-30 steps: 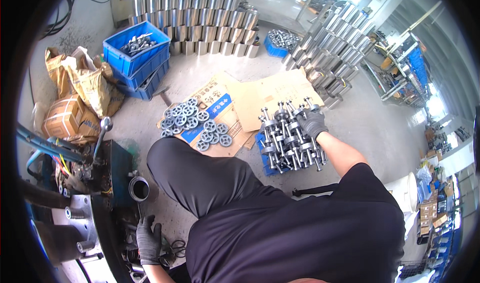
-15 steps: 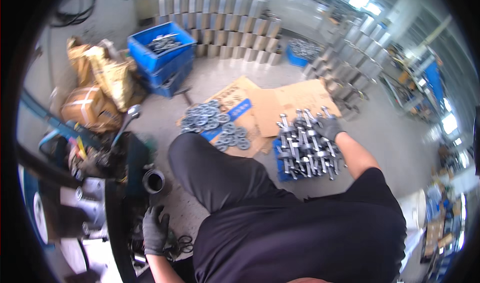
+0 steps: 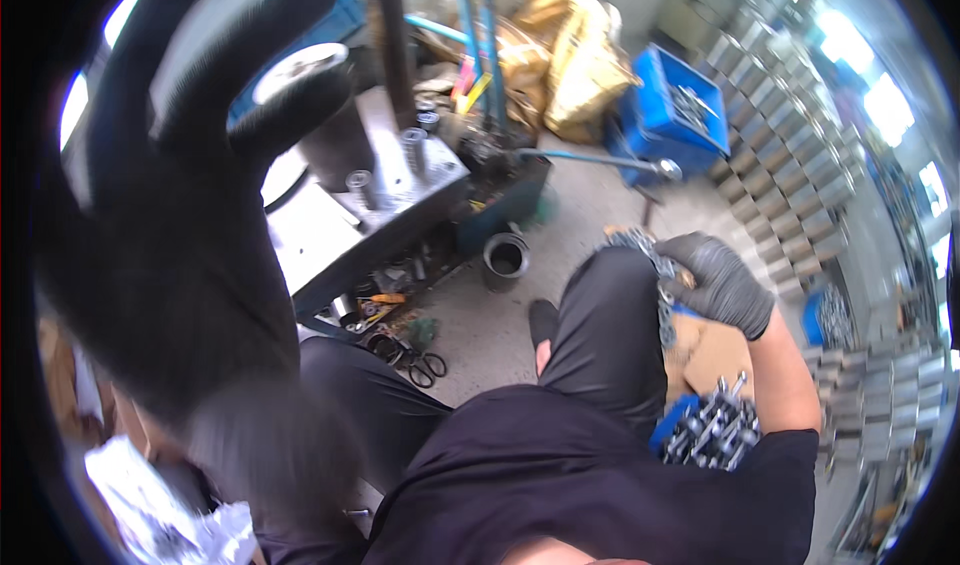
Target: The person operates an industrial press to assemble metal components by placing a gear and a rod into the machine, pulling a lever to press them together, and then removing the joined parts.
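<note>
My left hand, in a dark glove, looms very large and blurred at the left. Its fingers are apart and bent, and I see nothing held in them. Behind those fingers is a machine table with short metal posts. My right hand, in a grey glove, is over my knee with finger and thumb apart and no held thing visible. Beside its fingertips lie grey metal rings, partly hidden by the knee. Below that hand, a pile of metal bolt-like parts sits on a blue bin.
A grey metal cup stands on the floor by the machine. Farther back are a blue crate of metal parts and yellow sacks. Stacked metal blocks line the right. A blue-handled rod juts out from the machine.
My view has turned left toward the machine. My left hand has risen from beside the machine to close before the camera. My right hand has left the bolt-like parts for the rings.
</note>
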`<action>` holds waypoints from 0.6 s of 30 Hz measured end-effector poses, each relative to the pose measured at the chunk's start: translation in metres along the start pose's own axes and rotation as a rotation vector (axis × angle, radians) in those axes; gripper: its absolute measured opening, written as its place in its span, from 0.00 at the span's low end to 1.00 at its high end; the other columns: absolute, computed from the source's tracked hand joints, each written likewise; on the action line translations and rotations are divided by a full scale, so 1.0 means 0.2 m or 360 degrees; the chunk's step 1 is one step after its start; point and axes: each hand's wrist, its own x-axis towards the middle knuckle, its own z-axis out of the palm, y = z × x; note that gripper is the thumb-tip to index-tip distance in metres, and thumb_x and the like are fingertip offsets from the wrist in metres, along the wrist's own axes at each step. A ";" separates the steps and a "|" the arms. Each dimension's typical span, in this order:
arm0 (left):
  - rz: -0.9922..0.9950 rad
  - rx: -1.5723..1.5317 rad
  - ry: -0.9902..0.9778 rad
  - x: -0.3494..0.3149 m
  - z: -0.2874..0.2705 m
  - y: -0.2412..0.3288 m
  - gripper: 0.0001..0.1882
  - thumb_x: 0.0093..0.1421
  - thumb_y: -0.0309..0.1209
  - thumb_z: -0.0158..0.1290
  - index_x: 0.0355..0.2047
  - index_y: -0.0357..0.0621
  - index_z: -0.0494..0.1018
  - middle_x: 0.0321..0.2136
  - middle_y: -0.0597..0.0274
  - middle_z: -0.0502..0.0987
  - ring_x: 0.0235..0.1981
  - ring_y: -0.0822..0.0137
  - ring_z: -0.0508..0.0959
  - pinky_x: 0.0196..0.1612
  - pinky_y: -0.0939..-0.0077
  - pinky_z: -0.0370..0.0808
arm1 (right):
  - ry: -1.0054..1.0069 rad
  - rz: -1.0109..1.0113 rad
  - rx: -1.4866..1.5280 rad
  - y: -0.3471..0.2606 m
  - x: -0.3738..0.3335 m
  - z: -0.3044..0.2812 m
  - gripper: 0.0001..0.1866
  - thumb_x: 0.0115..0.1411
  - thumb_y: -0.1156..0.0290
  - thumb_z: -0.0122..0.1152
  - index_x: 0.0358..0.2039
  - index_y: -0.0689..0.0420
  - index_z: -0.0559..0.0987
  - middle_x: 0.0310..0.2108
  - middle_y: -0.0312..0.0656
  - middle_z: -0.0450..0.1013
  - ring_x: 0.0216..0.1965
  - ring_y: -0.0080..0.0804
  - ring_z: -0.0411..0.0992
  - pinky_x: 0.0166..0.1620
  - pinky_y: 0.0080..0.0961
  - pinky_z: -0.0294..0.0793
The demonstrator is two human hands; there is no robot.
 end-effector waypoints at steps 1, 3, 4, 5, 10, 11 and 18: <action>0.0018 -0.0001 -0.0049 0.03 -0.06 0.09 0.55 0.61 0.62 0.64 0.78 0.49 0.52 0.74 0.33 0.56 0.67 0.37 0.71 0.64 0.49 0.77 | -0.0152 -0.0274 0.0113 -0.03 0.17 0.05 0.23 0.62 0.58 0.68 0.52 0.60 0.83 0.45 0.55 0.80 0.49 0.57 0.78 0.54 0.48 0.77; -0.0012 0.0050 -0.0115 0.07 -0.03 0.23 0.55 0.61 0.62 0.64 0.78 0.49 0.52 0.74 0.33 0.56 0.67 0.37 0.72 0.64 0.49 0.77 | -0.0303 -0.0650 0.0118 -0.17 0.38 0.09 0.23 0.63 0.56 0.67 0.52 0.59 0.82 0.44 0.54 0.81 0.47 0.57 0.78 0.53 0.49 0.78; -0.0057 0.0097 -0.0150 0.07 -0.01 0.26 0.55 0.61 0.62 0.64 0.78 0.49 0.52 0.74 0.33 0.56 0.67 0.37 0.72 0.64 0.49 0.77 | -0.0318 -0.0708 0.0125 -0.20 0.48 0.13 0.23 0.63 0.56 0.67 0.52 0.59 0.82 0.44 0.54 0.81 0.47 0.57 0.78 0.53 0.49 0.78; -0.0093 0.0142 -0.0187 0.08 0.01 0.29 0.55 0.61 0.62 0.64 0.78 0.49 0.52 0.74 0.33 0.56 0.67 0.37 0.72 0.64 0.49 0.77 | -0.0482 -0.0742 0.0067 -0.22 0.57 0.17 0.23 0.63 0.56 0.67 0.53 0.58 0.82 0.45 0.54 0.80 0.48 0.56 0.78 0.53 0.48 0.77; -0.0250 0.0297 -0.0339 0.17 0.02 0.19 0.54 0.62 0.62 0.64 0.78 0.49 0.52 0.74 0.34 0.56 0.67 0.38 0.72 0.64 0.49 0.78 | -0.0760 -0.0763 -0.0064 -0.08 1.03 0.50 0.21 0.64 0.55 0.64 0.52 0.53 0.83 0.40 0.51 0.81 0.44 0.51 0.80 0.49 0.45 0.78; -0.0289 0.0382 -0.0355 0.20 -0.02 0.23 0.54 0.62 0.61 0.64 0.78 0.49 0.52 0.74 0.34 0.56 0.67 0.38 0.72 0.64 0.49 0.78 | -0.0808 -0.0851 0.0008 -0.13 1.15 0.61 0.20 0.66 0.54 0.63 0.50 0.53 0.84 0.38 0.52 0.81 0.43 0.51 0.80 0.46 0.44 0.79; -0.0294 0.0698 -0.0162 0.57 -0.32 0.09 0.53 0.62 0.61 0.63 0.78 0.50 0.52 0.74 0.35 0.56 0.67 0.38 0.72 0.63 0.49 0.78 | -0.1105 -0.0725 -0.0061 -0.04 1.26 1.07 0.29 0.65 0.44 0.61 0.60 0.48 0.81 0.49 0.51 0.82 0.54 0.46 0.80 0.58 0.41 0.78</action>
